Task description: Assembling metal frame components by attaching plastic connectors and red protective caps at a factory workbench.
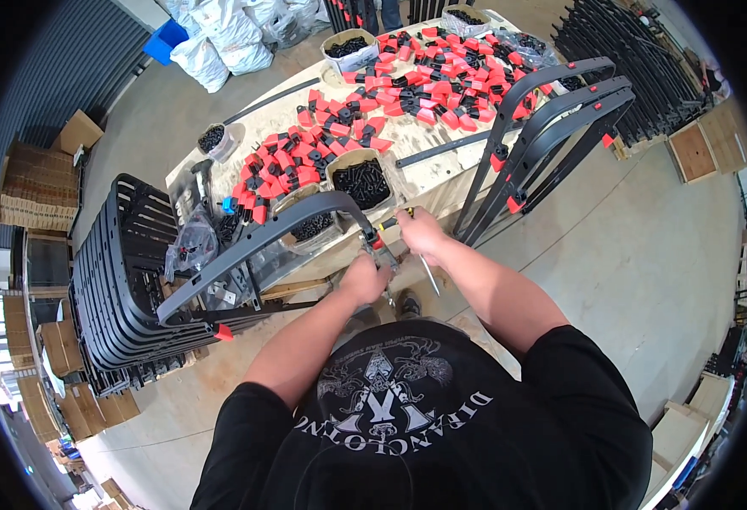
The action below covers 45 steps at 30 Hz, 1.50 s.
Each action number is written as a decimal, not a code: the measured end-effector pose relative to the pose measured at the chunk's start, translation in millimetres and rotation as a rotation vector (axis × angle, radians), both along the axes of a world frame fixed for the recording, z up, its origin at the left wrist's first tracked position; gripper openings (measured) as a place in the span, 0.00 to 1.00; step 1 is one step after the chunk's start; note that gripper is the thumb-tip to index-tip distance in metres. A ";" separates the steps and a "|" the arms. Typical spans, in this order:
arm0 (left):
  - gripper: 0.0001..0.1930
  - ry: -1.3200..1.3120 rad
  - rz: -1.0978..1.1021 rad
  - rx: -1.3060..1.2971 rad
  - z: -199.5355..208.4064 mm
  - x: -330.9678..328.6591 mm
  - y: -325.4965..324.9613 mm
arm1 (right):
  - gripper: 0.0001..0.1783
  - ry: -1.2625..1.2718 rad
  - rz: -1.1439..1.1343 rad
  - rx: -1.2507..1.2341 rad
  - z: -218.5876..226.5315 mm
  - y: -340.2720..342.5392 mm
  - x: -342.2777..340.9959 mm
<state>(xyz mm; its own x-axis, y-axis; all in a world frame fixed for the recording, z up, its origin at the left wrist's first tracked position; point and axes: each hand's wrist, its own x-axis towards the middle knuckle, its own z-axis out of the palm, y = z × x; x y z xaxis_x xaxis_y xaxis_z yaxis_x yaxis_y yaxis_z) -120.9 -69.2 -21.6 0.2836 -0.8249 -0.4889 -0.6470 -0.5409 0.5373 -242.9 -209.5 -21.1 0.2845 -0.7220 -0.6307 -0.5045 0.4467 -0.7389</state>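
Observation:
A dark grey curved tube frame (280, 223) leans at the table's near edge, its upper end with a red part (378, 243) between my hands. Just below that end, my left hand (366, 278) is closed; shiny metal shows at its fingers, but what it grips is mostly hidden. My right hand (423, 231) is closed around a hand tool with a yellow-and-black end (396, 219), which points toward the frame's end. A slim silver piece (430, 275) sticks out below the same hand; whether it belongs to that tool, I cannot tell.
On the wooden table (275, 112) lie piles of red-and-black parts (450, 76) and boxes of small black pieces (361, 181). Stacked dark frames (122, 280) stand left; more curved frames (552, 127) lean right. White sacks (224, 38) and cartons (37, 183) sit farther off.

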 end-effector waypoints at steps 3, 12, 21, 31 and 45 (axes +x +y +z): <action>0.23 0.578 0.091 0.150 31.3 7.8 -11.4 | 0.38 0.015 0.128 -0.205 9.9 6.8 -2.8; 0.20 0.049 -0.056 -0.040 -8.8 -1.1 -1.6 | 0.33 0.030 0.014 -0.213 4.1 17.8 1.9; 0.13 0.106 -0.070 -0.038 -17.0 12.6 2.8 | 0.36 -0.023 0.071 -0.131 29.7 9.7 6.8; 0.18 0.289 0.077 -0.089 10.6 10.4 -4.2 | 0.37 -0.025 0.070 -0.181 15.4 7.6 7.3; 0.18 -0.025 -0.073 0.020 18.6 6.2 -14.5 | 0.38 0.022 0.090 -0.249 17.7 10.2 6.6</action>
